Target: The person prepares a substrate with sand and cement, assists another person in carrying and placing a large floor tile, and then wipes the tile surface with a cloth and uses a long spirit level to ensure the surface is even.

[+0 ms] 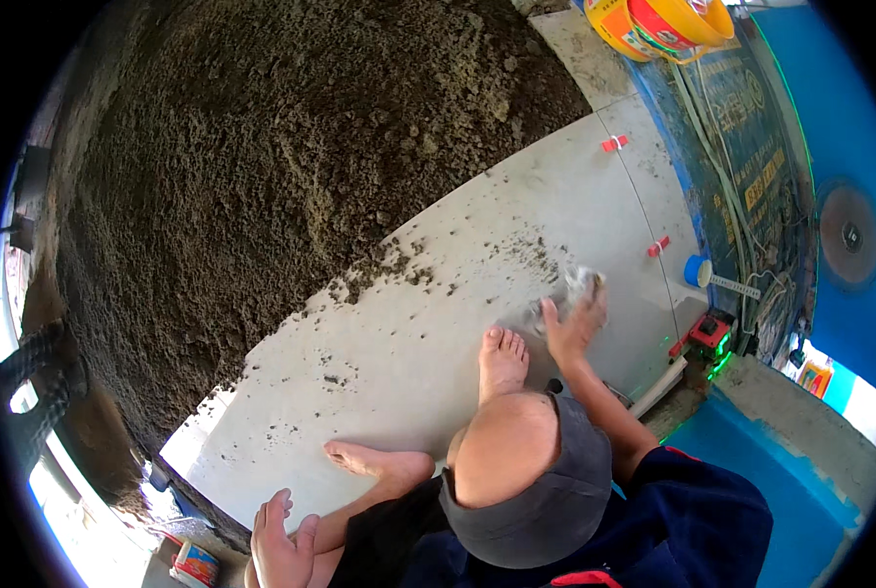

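Observation:
My right hand presses a crumpled whitish rag onto a large pale tile. Motion blurs the rag, and I cannot tell whether it is cloth or plastic. Dark mortar crumbs lie scattered over the tile beside the rag. My left hand hovers by my lower leg at the bottom left, holding nothing, its fingers loosely apart. My bare feet rest on the tile, one of them close to my right hand.
A mound of dark, crumbly mortar borders the tile's far left edge. Red tile levelling clips sit along the joint at right. Beyond are a blue-capped roll, a red laser level, cables and yellow buckets.

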Tool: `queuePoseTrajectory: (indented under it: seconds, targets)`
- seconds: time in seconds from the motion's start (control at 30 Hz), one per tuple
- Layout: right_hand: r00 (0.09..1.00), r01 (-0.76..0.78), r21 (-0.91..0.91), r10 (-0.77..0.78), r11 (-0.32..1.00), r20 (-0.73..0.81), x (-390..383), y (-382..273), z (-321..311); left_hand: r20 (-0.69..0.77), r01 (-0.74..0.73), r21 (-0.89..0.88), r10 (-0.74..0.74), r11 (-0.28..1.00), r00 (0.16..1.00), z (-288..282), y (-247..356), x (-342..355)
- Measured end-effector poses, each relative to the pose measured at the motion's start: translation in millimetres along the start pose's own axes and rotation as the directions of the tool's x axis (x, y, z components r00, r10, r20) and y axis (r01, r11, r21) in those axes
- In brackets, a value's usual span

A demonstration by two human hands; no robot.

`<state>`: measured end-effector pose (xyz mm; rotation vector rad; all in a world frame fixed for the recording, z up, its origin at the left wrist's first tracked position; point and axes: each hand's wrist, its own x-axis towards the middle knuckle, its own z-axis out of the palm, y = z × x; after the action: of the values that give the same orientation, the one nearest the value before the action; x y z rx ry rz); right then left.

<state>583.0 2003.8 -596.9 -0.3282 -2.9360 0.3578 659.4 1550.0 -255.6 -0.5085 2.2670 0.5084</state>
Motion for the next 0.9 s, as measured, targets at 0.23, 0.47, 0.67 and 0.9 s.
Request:
queuePoseTrajectory:
  seconds: [0.23, 0.47, 0.67, 0.9]
  targets:
    - [0.999, -0.006, 0.511, 0.03, 0.86, -0.037, 164, -178, 70, -0.02, -0.121, 0.027, 0.121, 0.992, 0.992, -8, 26, 9]
    - [0.924, 0.267, 0.522, -0.06, 0.81, -0.378, 280, -162, -18, -0.03, -0.027, -0.008, 0.027, 1.0, 0.999, -1, 12, 5]
    - [0.834, -0.113, 0.516, 0.363, 0.849, -0.415, 428, 104, 15, -0.01, -0.006, 0.004, 0.006, 1.0, 1.0, 5, -8, 34]
    - [0.687, -0.437, -0.005, 0.331, 0.899, -0.647, 484, 110, 97, 0.018, 0.06, -0.028, -0.059, 0.998, 0.998, 4, 1, 56]
